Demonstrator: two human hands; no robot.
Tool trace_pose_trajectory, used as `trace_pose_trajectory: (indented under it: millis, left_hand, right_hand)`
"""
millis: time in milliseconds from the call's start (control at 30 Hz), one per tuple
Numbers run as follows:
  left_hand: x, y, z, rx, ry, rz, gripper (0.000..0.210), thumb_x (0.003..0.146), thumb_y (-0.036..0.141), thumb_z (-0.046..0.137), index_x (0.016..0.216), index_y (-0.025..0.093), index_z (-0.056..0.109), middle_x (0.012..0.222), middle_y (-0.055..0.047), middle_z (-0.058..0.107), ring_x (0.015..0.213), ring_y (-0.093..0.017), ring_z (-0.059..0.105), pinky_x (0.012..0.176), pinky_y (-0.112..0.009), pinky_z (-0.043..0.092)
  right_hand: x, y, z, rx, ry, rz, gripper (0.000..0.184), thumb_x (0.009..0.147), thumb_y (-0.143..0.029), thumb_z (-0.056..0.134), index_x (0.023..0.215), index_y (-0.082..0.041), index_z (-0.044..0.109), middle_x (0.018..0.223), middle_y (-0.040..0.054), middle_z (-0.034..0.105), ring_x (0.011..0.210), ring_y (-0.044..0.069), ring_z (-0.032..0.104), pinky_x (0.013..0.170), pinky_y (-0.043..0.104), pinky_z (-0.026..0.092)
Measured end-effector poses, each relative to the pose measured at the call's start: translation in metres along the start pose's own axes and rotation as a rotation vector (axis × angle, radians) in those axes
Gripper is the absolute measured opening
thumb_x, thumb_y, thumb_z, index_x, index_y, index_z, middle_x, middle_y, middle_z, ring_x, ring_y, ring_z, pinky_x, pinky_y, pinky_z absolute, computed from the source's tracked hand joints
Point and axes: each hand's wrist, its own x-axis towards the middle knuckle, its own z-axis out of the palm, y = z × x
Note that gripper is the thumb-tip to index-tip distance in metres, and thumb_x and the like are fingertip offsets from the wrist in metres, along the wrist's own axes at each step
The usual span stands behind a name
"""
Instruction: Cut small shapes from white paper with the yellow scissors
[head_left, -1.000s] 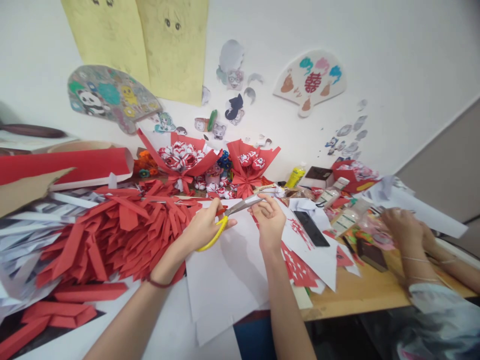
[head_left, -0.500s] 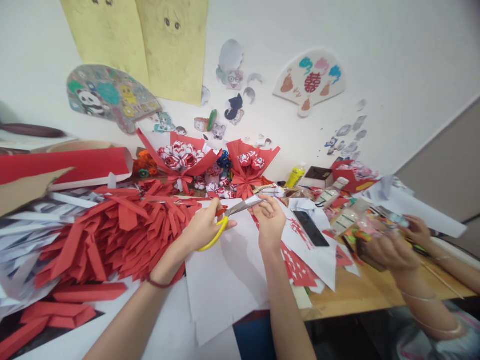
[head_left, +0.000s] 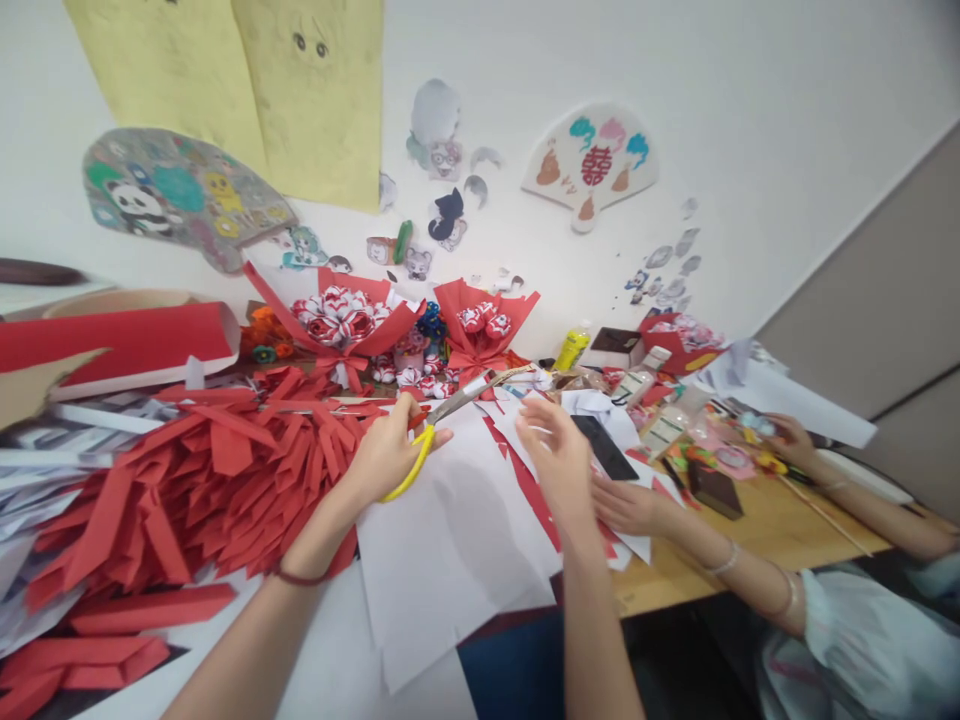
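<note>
My left hand (head_left: 390, 452) is closed on a pair of scissors (head_left: 424, 445) with yellow and red handles. Their blades point up and to the right over white paper sheets (head_left: 450, 510). Just right of the blades, my right hand (head_left: 553, 440) is raised with its fingers loosely curled and apart; nothing shows in it. Red paper (head_left: 521, 480) lies below it on the sheets. Behind my right wrist, another person's hand (head_left: 626, 505) reaches over the papers. A black phone (head_left: 607, 448) lies there, partly hidden by my right hand.
Folded red paper strips (head_left: 247, 480) are heaped at left beside white strips (head_left: 60, 470). Against the wall stand two red-wrapped bouquets of paper flowers, a larger one (head_left: 341, 320) and a smaller one (head_left: 484, 325). A yellow bottle (head_left: 573, 347) and a dark box (head_left: 712, 490) are on the right.
My right hand has come away from the scissor blades, and its fingers have parted. The other person's near hand has moved left to the papers. The view has shifted right.
</note>
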Motion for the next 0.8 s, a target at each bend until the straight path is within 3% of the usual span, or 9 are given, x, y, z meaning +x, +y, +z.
trace_pose_trajectory:
  millis: [67, 167, 267, 367, 467, 600, 800]
  left_hand:
    - [0.000, -0.001, 0.000, 0.041, 0.003, -0.018, 0.039, 0.081, 0.057, 0.055, 0.085, 0.024, 0.035, 0.071, 0.001, 0.054, 0.061, -0.018, 0.052, 0.061, -0.026, 0.035]
    - [0.000, -0.003, 0.001, 0.132, -0.026, -0.039, 0.038, 0.080, 0.056, 0.056, 0.085, 0.024, 0.036, 0.072, -0.001, 0.057, 0.064, -0.020, 0.057, 0.061, -0.026, 0.034]
    - [-0.001, -0.004, 0.003, 0.195, -0.074, -0.046, 0.038, 0.080, 0.057, 0.055, 0.085, 0.024, 0.037, 0.076, -0.004, 0.061, 0.069, -0.023, 0.060, 0.061, -0.027, 0.034]
    - [-0.001, -0.004, 0.003, 0.216, -0.092, -0.048, 0.039, 0.080, 0.059, 0.054, 0.084, 0.024, 0.036, 0.076, -0.003, 0.062, 0.069, -0.023, 0.061, 0.060, -0.027, 0.034]
    - [-0.001, -0.004, 0.003, 0.212, -0.084, -0.062, 0.040, 0.080, 0.060, 0.053, 0.084, 0.024, 0.036, 0.077, -0.003, 0.064, 0.070, -0.024, 0.062, 0.061, -0.027, 0.035]
    - [0.000, -0.005, 0.004, 0.208, -0.081, -0.078, 0.042, 0.080, 0.063, 0.052, 0.085, 0.024, 0.036, 0.076, -0.003, 0.064, 0.070, -0.024, 0.062, 0.061, -0.027, 0.036]
    - [-0.001, -0.005, 0.006, 0.214, -0.084, -0.075, 0.043, 0.079, 0.065, 0.052, 0.087, 0.024, 0.039, 0.077, -0.002, 0.064, 0.070, -0.023, 0.062, 0.059, -0.027, 0.034]
  right_hand:
    - [-0.004, 0.000, -0.040, -0.328, 0.034, -0.086, 0.026, 0.083, -0.036, 0.063, 0.103, -0.021, 0.068, 0.106, 0.0081, 0.068, 0.096, 0.021, 0.063, 0.088, 0.038, 0.050]
    - [-0.003, 0.017, -0.102, -0.784, 0.123, -0.116, 0.022, 0.083, -0.033, 0.059, 0.096, -0.019, 0.071, 0.100, 0.0114, 0.069, 0.094, 0.027, 0.063, 0.088, 0.043, 0.047]
    - [0.005, 0.043, -0.139, -1.005, -0.036, -0.025, 0.022, 0.084, -0.025, 0.055, 0.096, -0.018, 0.072, 0.092, 0.0116, 0.071, 0.089, 0.025, 0.065, 0.082, 0.037, 0.048]
    - [0.013, 0.062, -0.148, -1.098, -0.261, 0.013, 0.025, 0.081, -0.015, 0.057, 0.101, -0.019, 0.072, 0.098, 0.0100, 0.072, 0.094, 0.022, 0.065, 0.084, 0.029, 0.047]
    - [0.015, 0.072, -0.148, -1.137, -0.382, 0.021, 0.030, 0.081, -0.012, 0.056, 0.105, -0.021, 0.071, 0.105, 0.0081, 0.072, 0.101, 0.021, 0.065, 0.087, 0.027, 0.046]
    - [0.015, 0.081, -0.153, -1.151, -0.410, 0.030, 0.032, 0.083, -0.013, 0.053, 0.110, -0.021, 0.069, 0.102, 0.0068, 0.072, 0.100, 0.023, 0.066, 0.086, 0.030, 0.046]
    - [0.029, 0.097, -0.162, -1.031, -0.474, -0.012, 0.034, 0.091, -0.019, 0.040, 0.112, -0.020, 0.067, 0.115, 0.0088, 0.069, 0.107, 0.025, 0.063, 0.093, 0.035, 0.044]
